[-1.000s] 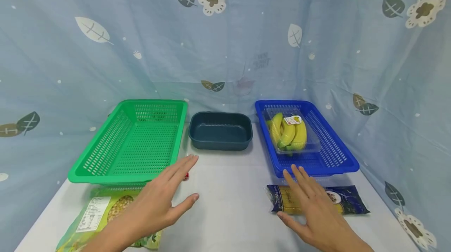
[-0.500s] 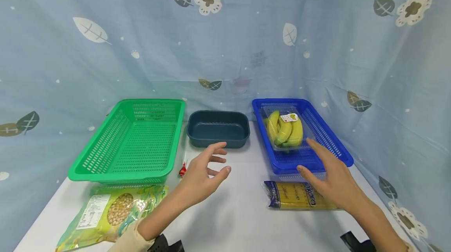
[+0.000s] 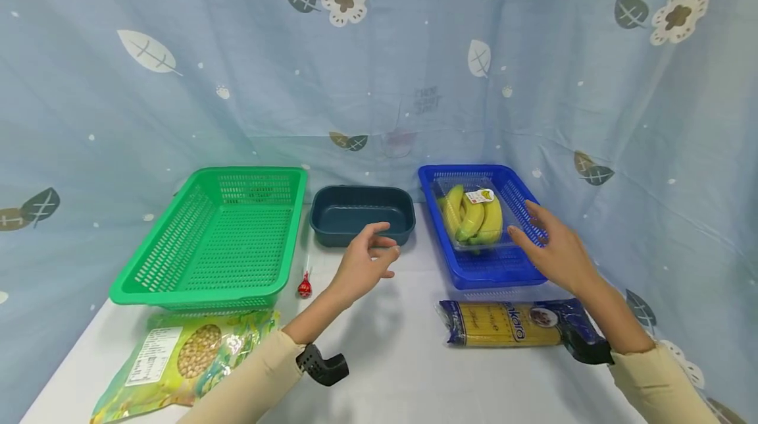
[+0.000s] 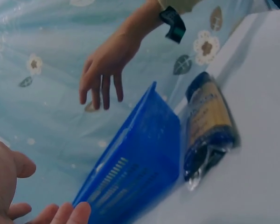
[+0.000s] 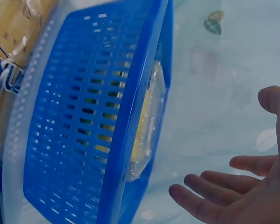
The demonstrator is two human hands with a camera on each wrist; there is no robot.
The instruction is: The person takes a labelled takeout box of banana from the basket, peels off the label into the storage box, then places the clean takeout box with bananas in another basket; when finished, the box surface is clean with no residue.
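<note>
Bananas [image 3: 474, 221], right hand [image 3: 559, 251] near blue basket edge [image 3: 497, 276], gap to left hand [image 3: 366, 259]

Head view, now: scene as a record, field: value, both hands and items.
left hand: holds nothing, near dark tub
right hand: holds nothing, near blue basket
bananas: boxed, inside blue basket
pasta packet: on table, in front of blue basket
lollipop: on table, beside green basket
green bag: on table, in front of green basket

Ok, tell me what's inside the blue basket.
A clear box of bananas with a label sits inside the blue basket. The right hand hides part of the basket's right side; anything under the bananas is covered.
</note>
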